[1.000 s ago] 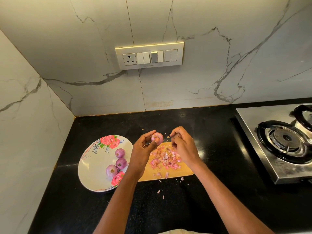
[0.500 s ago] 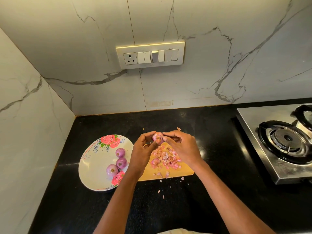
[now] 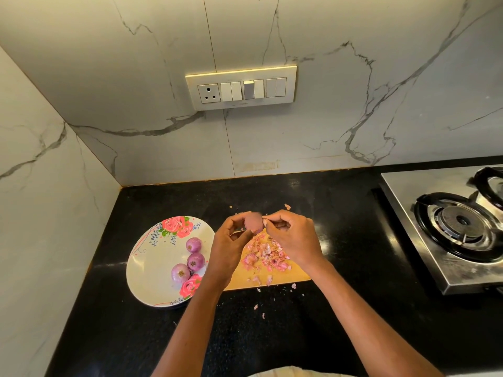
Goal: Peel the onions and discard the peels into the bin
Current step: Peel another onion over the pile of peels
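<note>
The black worktop (image 3: pixel 272 336) runs under everything, closed in by marble wall panels (image 3: pixel 353 91) beyond the fingers and to their left. A steel gas stove (image 3: pixel 424 213) sits well to the right of the right hand's fingers, its black burner ring (image 3: pixel 460 224) facing up. On the wall straight beyond the fingers hangs a switch plate (image 3: pixel 241 87) with one socket and a row of rockers.

A white flowered plate (image 3: pixel 152 268) lies just left of the left hand; three peeled purple onions (image 3: pixel 193 244) rest on it, close together, near the left wrist. A yellow cutting board (image 3: pixel 296 273) lies below both hands, partly covered by them, and carries a heap of pink onion peels (image 3: pixel 265 255) directly beneath the right hand's fingers. More small flakes are scattered on the worktop nearer the person than the board, and one or two beyond the fingers.

The left hand (image 3: pixel 228 246) is raised above the board, its fingers curled around a small onion (image 3: pixel 253 223) held between the two hands. The right hand (image 3: pixel 294 238) meets it from the right, thumb and forefinger pinched at the onion's skin on its right side, the other fingers curled in.
</note>
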Tool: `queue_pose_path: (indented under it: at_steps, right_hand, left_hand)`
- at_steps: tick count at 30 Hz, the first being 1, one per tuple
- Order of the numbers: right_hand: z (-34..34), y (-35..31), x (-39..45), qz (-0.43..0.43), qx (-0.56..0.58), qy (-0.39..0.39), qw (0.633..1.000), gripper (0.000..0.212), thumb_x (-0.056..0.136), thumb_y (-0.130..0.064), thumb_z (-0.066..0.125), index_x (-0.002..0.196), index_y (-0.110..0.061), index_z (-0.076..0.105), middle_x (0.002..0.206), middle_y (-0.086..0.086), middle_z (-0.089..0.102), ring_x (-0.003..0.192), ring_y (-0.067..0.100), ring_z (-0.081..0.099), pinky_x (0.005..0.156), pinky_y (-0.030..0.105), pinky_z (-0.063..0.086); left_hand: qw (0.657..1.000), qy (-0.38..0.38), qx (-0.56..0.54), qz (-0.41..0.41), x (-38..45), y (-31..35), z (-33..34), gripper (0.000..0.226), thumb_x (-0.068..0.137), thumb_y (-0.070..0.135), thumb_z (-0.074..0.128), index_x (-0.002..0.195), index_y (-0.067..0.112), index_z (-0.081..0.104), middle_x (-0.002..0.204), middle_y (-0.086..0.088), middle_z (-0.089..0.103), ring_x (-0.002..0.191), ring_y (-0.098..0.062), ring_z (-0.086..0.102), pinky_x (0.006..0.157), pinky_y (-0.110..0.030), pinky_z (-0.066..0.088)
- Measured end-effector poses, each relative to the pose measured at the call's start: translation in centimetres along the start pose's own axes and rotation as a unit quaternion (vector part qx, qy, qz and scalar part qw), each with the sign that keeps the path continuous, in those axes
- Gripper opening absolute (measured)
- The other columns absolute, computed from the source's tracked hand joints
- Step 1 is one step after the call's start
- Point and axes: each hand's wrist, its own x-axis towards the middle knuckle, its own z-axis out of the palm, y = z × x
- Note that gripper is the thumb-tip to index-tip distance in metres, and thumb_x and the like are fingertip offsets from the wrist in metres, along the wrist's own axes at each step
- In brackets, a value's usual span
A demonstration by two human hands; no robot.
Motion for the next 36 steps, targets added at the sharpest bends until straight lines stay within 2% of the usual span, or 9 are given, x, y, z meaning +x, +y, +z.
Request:
queue_pose_path:
  at_steps: [6, 9, 15, 21, 25, 29, 32, 34, 36]
  right_hand:
    - [0.2, -0.2, -0.2, -0.004, -0.009, 0.025, 1.0, 0.01, 0.09, -0.022, 0.076, 0.097, -0.016, 0.078, 0.084, -0.017, 0.071, 0.083, -0.003, 0.069, 0.071, 0.009, 0.053]
    - [0.2, -0.2, 0.1, 0.01, -0.01, 0.043, 0.999, 0.005, 0.091, -0.017, 0.075, 0.095, -0.016, 0.077, 0.083, -0.019, 0.069, 0.082, -0.003, 0.068, 0.069, 0.008, 0.052]
    - [-0.2, 0.5, 0.5, 0.055, 0.015, 0.043, 0.997, 0.008, 0.094, -0.018, 0.07, 0.1, -0.021, 0.075, 0.09, -0.014, 0.072, 0.088, -0.003, 0.067, 0.074, 0.01, 0.052]
    - [-0.1, 1.7, 0.4, 0.101, -0.013, 0.015, 0.995, 0.007, 0.095, -0.022, 0.069, 0.098, -0.024, 0.075, 0.087, -0.018, 0.071, 0.084, -0.006, 0.067, 0.071, 0.01, 0.051]
    - [-0.1, 1.4, 0.3, 0.09, -0.032, -0.024, 0.995, 0.019, 0.099, -0.013, 0.064, 0.101, -0.03, 0.07, 0.091, -0.017, 0.071, 0.083, -0.002, 0.068, 0.074, 0.013, 0.054]
    - [0.0, 1.0, 0.4, 0.074, -0.046, -0.059, 0.994, 0.026, 0.099, -0.005, 0.054, 0.093, -0.021, 0.074, 0.092, -0.011, 0.072, 0.085, 0.005, 0.069, 0.08, 0.03, 0.059]
    - [0.2, 0.5, 0.5, 0.078, -0.037, -0.073, 0.994, 0.022, 0.101, -0.013, 0.054, 0.102, -0.02, 0.074, 0.101, -0.009, 0.072, 0.095, 0.004, 0.066, 0.082, 0.023, 0.054]
    - [0.3, 0.3, 0.5, 0.071, -0.019, -0.069, 0.995, 0.018, 0.102, -0.024, 0.058, 0.11, -0.022, 0.074, 0.106, -0.01, 0.072, 0.099, 0.002, 0.065, 0.084, 0.017, 0.051]
    - [0.4, 0.2, 0.5, 0.066, 0.025, -0.056, 0.996, 0.019, 0.1, -0.032, 0.063, 0.113, -0.022, 0.073, 0.106, -0.013, 0.073, 0.101, 0.0, 0.067, 0.086, 0.018, 0.054]
  left_hand:
    - [0.999, -0.006, -0.032, -0.001, -0.5, 0.8, 0.4, 0.04, 0.087, 0.033, 0.076, 0.125, 0.032, 0.063, 0.122, 0.012, 0.068, 0.11, -0.002, 0.065, 0.085, -0.021, 0.056]
    - [0.998, -0.015, -0.061, -0.005, -0.6, 1.0, 0.5, 0.042, 0.09, 0.03, 0.074, 0.129, 0.026, 0.062, 0.124, 0.007, 0.068, 0.111, -0.007, 0.067, 0.084, -0.02, 0.056]
    - [0.987, -0.038, -0.15, -0.032, -1.1, 1.8, 0.2, 0.042, 0.088, 0.031, 0.065, 0.129, 0.022, 0.061, 0.126, -0.002, 0.069, 0.115, -0.018, 0.068, 0.096, -0.031, 0.055]
    - [0.965, -0.062, -0.246, -0.071, -1.2, 2.2, -0.3, 0.036, 0.094, 0.018, 0.057, 0.129, 0.02, 0.061, 0.122, -0.008, 0.072, 0.109, -0.021, 0.071, 0.087, -0.026, 0.058]
    - [0.97, -0.057, -0.228, -0.063, -1.1, 2.3, -0.3, 0.038, 0.093, 0.022, 0.058, 0.131, 0.024, 0.06, 0.127, -0.008, 0.069, 0.113, -0.023, 0.07, 0.089, -0.027, 0.057]
    - [0.976, -0.039, -0.206, -0.057, -0.7, 2.0, -0.4, 0.037, 0.096, 0.022, 0.06, 0.132, 0.024, 0.059, 0.131, -0.01, 0.065, 0.115, -0.024, 0.068, 0.096, -0.031, 0.056]
    - [0.982, -0.034, -0.18, -0.05, -0.5, 1.7, -0.4, 0.031, 0.1, 0.019, 0.058, 0.13, 0.026, 0.06, 0.13, -0.007, 0.066, 0.114, -0.021, 0.069, 0.095, -0.029, 0.056]
    - [0.986, -0.025, -0.161, -0.043, -0.4, 1.7, -0.3, 0.033, 0.097, 0.025, 0.061, 0.129, 0.028, 0.059, 0.129, -0.005, 0.066, 0.114, -0.019, 0.069, 0.093, -0.028, 0.057]
    - [0.989, -0.014, -0.145, -0.031, -0.4, 1.8, -0.3, 0.041, 0.089, 0.033, 0.065, 0.129, 0.028, 0.059, 0.129, -0.004, 0.067, 0.115, -0.018, 0.068, 0.094, -0.029, 0.056]
